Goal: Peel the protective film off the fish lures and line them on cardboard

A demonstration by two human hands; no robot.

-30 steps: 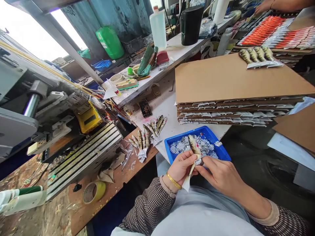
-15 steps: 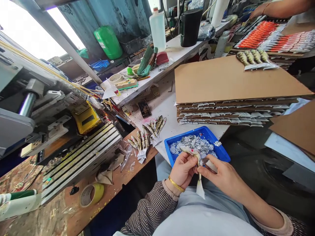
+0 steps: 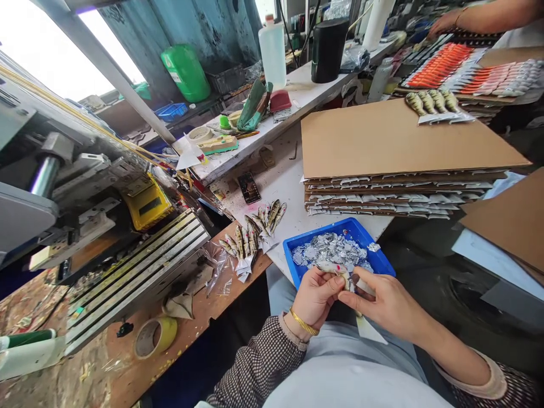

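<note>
My left hand [image 3: 315, 294] and my right hand [image 3: 385, 305] meet over my lap and both pinch one small painted fish lure [image 3: 334, 267], which lies on its side with its pale belly up. A white paper strip [image 3: 369, 330] hangs from it under my right hand. Just beyond my fingers stands a blue tray [image 3: 382, 262] filled with silver foil scraps. Two fans of finished fish lures [image 3: 255, 232] lie on the bench to the left of the tray.
A stack of cardboard sheets [image 3: 395, 141] with lures between them fills the table ahead. More lures [image 3: 431, 102] lie on top; orange ones [image 3: 442, 62] lie further back, where another person's hand [image 3: 444, 22] works. A machine [image 3: 85, 187] and a tape roll [image 3: 155, 335] are at left.
The lure has turned from upright, tail pointing away, to lying sideways between my fingers. The paper strip has swung from under my left hand to under my right hand.
</note>
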